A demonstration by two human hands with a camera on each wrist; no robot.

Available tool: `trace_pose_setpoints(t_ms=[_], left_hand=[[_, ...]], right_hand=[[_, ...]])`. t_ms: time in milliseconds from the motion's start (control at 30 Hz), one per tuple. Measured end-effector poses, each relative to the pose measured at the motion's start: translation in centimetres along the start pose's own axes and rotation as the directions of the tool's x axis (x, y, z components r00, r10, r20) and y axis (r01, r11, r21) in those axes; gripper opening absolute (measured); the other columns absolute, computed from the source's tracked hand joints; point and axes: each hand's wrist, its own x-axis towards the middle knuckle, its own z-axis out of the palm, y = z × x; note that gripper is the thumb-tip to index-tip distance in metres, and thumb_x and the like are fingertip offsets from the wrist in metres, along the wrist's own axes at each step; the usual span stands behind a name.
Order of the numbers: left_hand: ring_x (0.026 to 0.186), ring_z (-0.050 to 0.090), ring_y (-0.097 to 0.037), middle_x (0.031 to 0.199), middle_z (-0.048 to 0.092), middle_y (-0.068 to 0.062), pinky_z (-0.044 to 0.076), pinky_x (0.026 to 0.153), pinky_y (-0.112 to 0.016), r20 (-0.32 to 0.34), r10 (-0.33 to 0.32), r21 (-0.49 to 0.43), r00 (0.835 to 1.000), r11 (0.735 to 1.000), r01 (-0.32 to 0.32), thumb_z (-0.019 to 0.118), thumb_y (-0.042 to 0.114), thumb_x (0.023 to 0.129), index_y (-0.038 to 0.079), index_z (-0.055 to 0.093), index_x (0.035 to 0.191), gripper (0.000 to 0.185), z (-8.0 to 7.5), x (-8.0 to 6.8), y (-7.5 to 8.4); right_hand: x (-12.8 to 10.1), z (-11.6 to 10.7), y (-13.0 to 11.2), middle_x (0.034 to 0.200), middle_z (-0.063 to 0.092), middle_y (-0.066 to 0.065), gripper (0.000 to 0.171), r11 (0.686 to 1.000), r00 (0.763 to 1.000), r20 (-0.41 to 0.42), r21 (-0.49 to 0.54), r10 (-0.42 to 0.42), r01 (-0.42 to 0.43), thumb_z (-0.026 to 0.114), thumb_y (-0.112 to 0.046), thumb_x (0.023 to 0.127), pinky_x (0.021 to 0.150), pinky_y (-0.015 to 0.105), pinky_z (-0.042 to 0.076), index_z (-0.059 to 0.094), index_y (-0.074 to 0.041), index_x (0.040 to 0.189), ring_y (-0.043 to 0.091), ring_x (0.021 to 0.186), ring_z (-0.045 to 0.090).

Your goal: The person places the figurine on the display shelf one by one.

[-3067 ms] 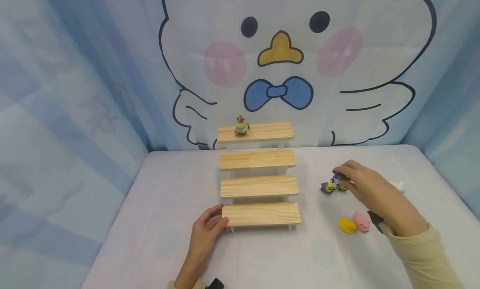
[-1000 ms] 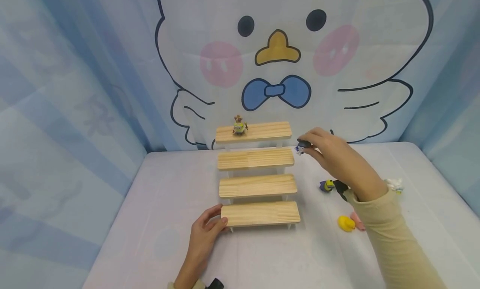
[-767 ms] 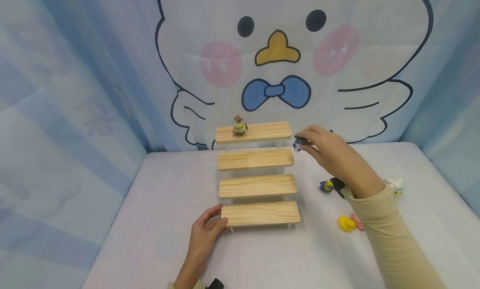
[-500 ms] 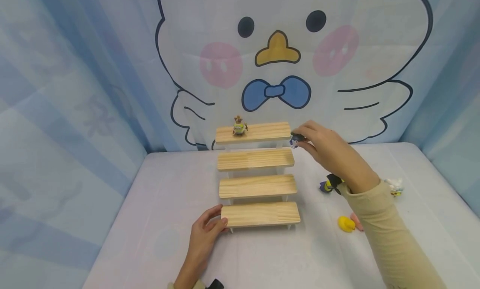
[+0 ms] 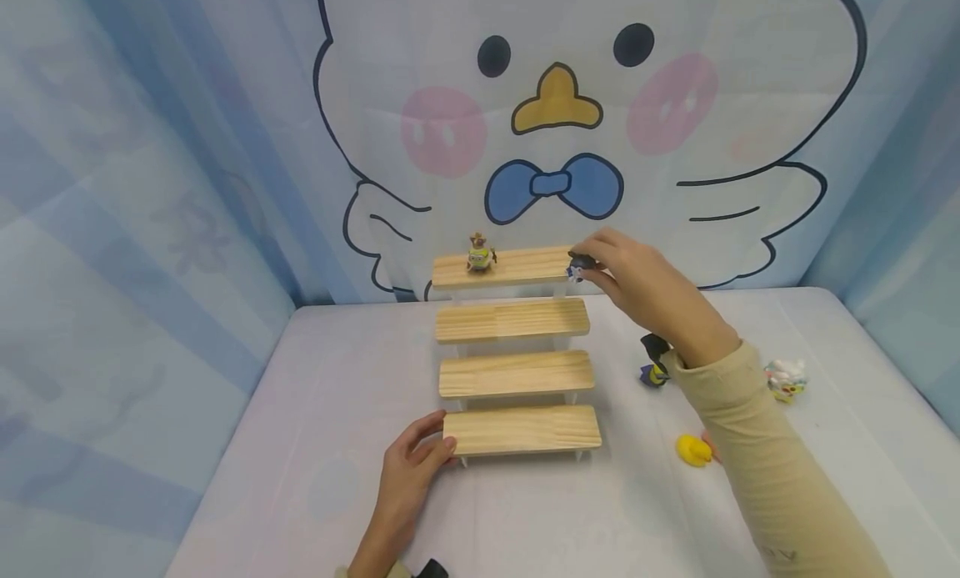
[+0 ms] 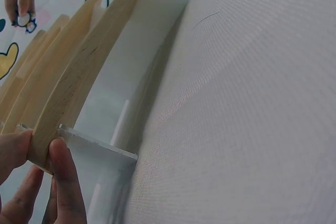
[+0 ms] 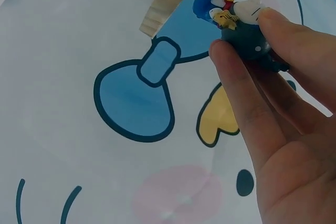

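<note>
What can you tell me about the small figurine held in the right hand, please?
The small figurine is a glossy toy, plastic by its look, with a dark navy rounded part, blue and white parts and red and yellow accents. The right hand pinches it between thumb and fingers at the right end of the top wooden step, apparently not yet set down.

My right hand (image 5: 626,269) is stretched forward and raised, fingers (image 7: 247,108) pinched together; my left hand (image 5: 408,469) sits low and near, fingers and thumb curled in a light grip.
</note>
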Motion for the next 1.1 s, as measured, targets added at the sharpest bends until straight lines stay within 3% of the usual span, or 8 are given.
trace_pose_setpoints(t_ms=[433, 767, 1100], left_hand=[[0.092, 0.068, -0.013, 0.133, 0.054, -0.019, 0.060, 0.080, -0.027, 0.015, 0.018, -0.012, 1.000, 1.000, -0.018, 0.077, 0.011, 0.087, -0.001, 0.054, 0.137, 0.056, 0.0, -0.1, 0.0], [0.093, 0.068, -0.014, 0.133, 0.054, -0.018, 0.061, 0.080, -0.028, -0.002, -0.008, 0.003, 1.000, 1.000, 0.008, 0.076, 0.013, 0.088, 0.000, 0.054, 0.137, 0.056, 0.0, 0.0, 0.1], [0.093, 0.068, -0.014, 0.133, 0.054, -0.018, 0.061, 0.079, -0.028, -0.006, -0.011, 0.007, 1.000, 1.000, 0.011, 0.076, 0.012, 0.088, 0.001, 0.054, 0.137, 0.055, 0.1, 0.1, 0.1]], right_hand=[[1.9, 0.4, 0.1, 0.117, 0.063, 0.017, 0.029, 1.000, 1.000, -0.003, 0.004, 0.016, -0.016, 0.066, -0.004, 0.095, 0.089, 0.045, 0.057, 0.063, 0.003, 0.122, 0.029, 0.101, 0.064], [3.6, 0.5, -0.3, 0.123, 0.061, 0.016, 0.030, 0.999, 0.997, 0.060, 0.018, 0.043, -0.044, 0.062, -0.005, 0.097, 0.095, 0.046, 0.054, 0.062, 0.001, 0.127, 0.030, 0.109, 0.061], [4.7, 1.2, 0.1, 0.124, 0.060, 0.017, 0.031, 1.000, 0.995, 0.102, 0.016, 0.013, -0.014, 0.062, -0.004, 0.097, 0.095, 0.045, 0.054, 0.061, 0.003, 0.128, 0.030, 0.110, 0.061]])
